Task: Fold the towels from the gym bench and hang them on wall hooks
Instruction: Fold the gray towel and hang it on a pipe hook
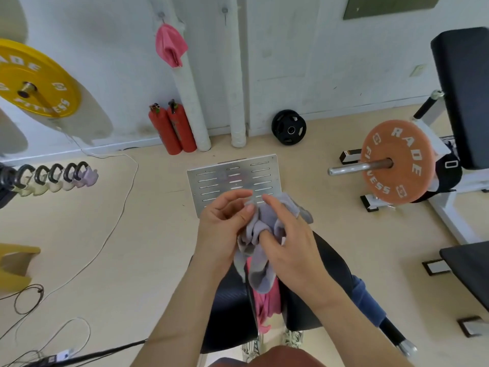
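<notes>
A crumpled grey towel (258,245) hangs between both hands above the black gym bench (230,308). My left hand (221,223) pinches its upper edge with thumb and fingers. My right hand (288,245) grips the bunched cloth from the right, one finger tucked into a fold. A pink towel (266,303) lies on the bench under the grey one, and a blue towel (366,300) drapes over the bench's right side. Another pink towel (170,46) hangs from a wall hook (161,15). A second wall hook (224,10) to its right is bare.
Two red fire extinguishers (172,128) stand by the wall pipes. A perforated metal plate (232,178) lies on the floor ahead. An orange weight plate on a bar (397,165) is at right, a yellow plate (34,80) at left. Cables (116,207) trail over the floor at left.
</notes>
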A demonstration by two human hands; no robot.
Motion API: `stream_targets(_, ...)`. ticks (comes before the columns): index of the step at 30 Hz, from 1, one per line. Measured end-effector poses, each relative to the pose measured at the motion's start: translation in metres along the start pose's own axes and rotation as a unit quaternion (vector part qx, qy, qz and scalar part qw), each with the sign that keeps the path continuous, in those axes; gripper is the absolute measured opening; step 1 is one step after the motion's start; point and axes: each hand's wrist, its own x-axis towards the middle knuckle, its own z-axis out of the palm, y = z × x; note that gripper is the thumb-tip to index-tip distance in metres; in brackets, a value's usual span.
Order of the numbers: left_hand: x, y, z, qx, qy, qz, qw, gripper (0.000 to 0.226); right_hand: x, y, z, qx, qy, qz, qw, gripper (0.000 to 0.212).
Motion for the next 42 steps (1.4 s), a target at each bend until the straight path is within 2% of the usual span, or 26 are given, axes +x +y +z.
stream_targets(2,0.000,0.008,-0.003,0.088,-0.001,0.030,0.996,0.026,0.001,-0.007,-0.004,0.081,-0.026,0.060,0.995,0.054)
stream_targets(4,-0.002,0.016,-0.003,0.165,-0.009,0.052,0.985,0.029,0.004,-0.010,-0.008,0.112,-0.032,0.079,0.990,0.059)
stream_targets(8,-0.009,0.023,0.002,0.294,-0.045,0.075,0.952,0.028,0.009,-0.015,-0.012,0.006,-0.068,0.030,0.997,0.074)
stream_targets(10,-0.013,0.024,0.001,0.310,-0.048,0.087,0.946,0.028,0.011,-0.018,-0.015,-0.036,-0.090,-0.005,0.995,0.081)
stream_targets(14,-0.018,0.028,-0.001,0.268,-0.056,0.064,0.960,0.020,0.015,-0.020,-0.016,-0.090,-0.133,-0.030,0.987,0.085)
stream_targets(17,-0.017,0.031,-0.001,0.295,-0.034,0.071,0.952,0.018,0.018,-0.021,-0.016,-0.130,-0.147,-0.017,0.980,0.063)
stream_targets(19,-0.014,0.032,-0.003,0.330,-0.029,0.084,0.940,0.027,0.020,-0.021,-0.018,-0.185,-0.109,-0.057,0.975,0.039)
stream_targets(21,-0.011,0.033,-0.005,0.358,-0.041,0.101,0.927,0.032,0.024,-0.023,-0.024,-0.173,-0.053,-0.070,0.981,0.024)
stream_targets(22,-0.010,0.034,-0.004,0.359,-0.048,0.105,0.926,0.033,0.026,-0.024,-0.028,-0.136,-0.049,-0.051,0.988,0.018)
stream_targets(24,-0.010,0.037,0.000,0.348,-0.061,0.105,0.930,0.034,0.029,-0.026,-0.035,-0.053,-0.080,-0.004,0.995,0.010)
stream_targets(27,-0.007,0.043,0.004,0.304,-0.077,0.113,0.943,0.035,0.033,-0.030,-0.043,0.011,-0.086,0.008,0.996,0.012)
stream_targets(32,0.004,0.040,-0.005,0.074,-0.074,0.078,0.991,0.025,0.039,-0.034,-0.047,0.136,-0.114,0.035,0.983,0.009)
stream_targets(36,0.005,0.039,-0.005,-0.059,-0.080,0.033,0.995,0.022,0.042,-0.038,-0.044,0.168,-0.115,0.024,0.979,0.016)
stream_targets(39,0.005,0.041,0.001,-0.099,-0.064,0.032,0.993,0.023,0.041,-0.045,-0.038,0.174,-0.122,0.014,0.977,0.019)
stream_targets(42,0.005,0.044,0.004,-0.125,-0.047,0.028,0.991,0.023,0.042,-0.050,-0.031,0.236,-0.110,0.048,0.964,0.016)
